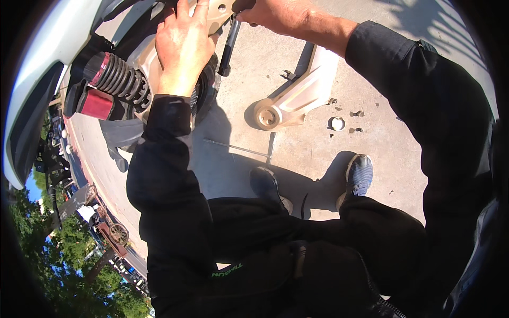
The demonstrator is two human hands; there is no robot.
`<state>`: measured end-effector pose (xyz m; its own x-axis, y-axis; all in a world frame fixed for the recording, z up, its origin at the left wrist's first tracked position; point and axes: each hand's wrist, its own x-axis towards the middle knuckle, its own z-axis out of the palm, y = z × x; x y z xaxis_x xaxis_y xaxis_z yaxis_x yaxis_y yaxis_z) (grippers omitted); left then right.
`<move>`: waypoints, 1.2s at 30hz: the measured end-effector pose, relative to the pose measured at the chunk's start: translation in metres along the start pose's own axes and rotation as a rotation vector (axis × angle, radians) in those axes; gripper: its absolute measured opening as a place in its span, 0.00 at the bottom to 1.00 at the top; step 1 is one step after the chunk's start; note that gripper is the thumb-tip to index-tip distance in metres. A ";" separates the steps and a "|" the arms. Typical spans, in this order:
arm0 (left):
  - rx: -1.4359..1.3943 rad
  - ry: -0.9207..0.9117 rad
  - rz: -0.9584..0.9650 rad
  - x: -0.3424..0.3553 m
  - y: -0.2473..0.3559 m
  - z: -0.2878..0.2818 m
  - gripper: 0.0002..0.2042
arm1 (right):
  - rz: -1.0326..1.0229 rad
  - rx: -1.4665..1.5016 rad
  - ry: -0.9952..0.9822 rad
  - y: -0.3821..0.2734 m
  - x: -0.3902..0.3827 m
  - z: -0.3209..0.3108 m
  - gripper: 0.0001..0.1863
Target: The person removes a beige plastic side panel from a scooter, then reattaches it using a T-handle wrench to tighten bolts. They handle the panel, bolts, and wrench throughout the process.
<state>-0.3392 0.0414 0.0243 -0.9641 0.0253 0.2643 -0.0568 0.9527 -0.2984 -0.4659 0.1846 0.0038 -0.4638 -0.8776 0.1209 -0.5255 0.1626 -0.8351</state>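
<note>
My left hand [183,47] is closed over a beige metal arm [216,20] with a round hole, at the top of the view. Its fingers reach up over the part, and their tips meet the picture's edge. My right hand [281,16] sits at the right end of that arm, fingers curled in around a dark spot; what they grip is hidden. Just below those fingers a black rod-shaped piece [229,47] hangs down at a slant. Left of my left hand are a black coil spring [119,77] and a red block [96,104] on the vehicle.
A second beige arm [297,98] with a round end lies on the concrete. Near it are a T-handled wrench [238,148], a small round cap [336,123] and several dark bolts [357,113]. My shoes [360,172] stand below. A pale body panel [53,53] curves along the left.
</note>
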 end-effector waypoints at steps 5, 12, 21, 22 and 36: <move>-0.007 0.142 -0.007 -0.007 -0.004 0.009 0.21 | 0.079 0.153 0.311 0.030 0.035 0.072 0.09; 0.054 0.163 0.035 -0.004 -0.003 0.011 0.20 | 0.167 0.200 0.638 0.045 0.043 0.113 0.11; 0.001 0.117 0.027 0.004 0.004 0.010 0.18 | 0.008 0.206 0.610 0.043 0.025 0.105 0.09; -0.018 0.132 0.048 0.006 0.002 0.011 0.18 | -0.007 0.237 0.647 0.046 0.027 0.111 0.09; 0.190 -0.016 -0.101 -0.004 -0.002 0.018 0.26 | -0.270 0.254 0.459 0.064 0.046 0.098 0.12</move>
<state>-0.3399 0.0338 0.0072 -0.9548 -0.0738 0.2879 -0.2001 0.8758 -0.4392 -0.4506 0.1104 -0.0965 -0.6283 -0.5790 0.5196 -0.5066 -0.2024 -0.8381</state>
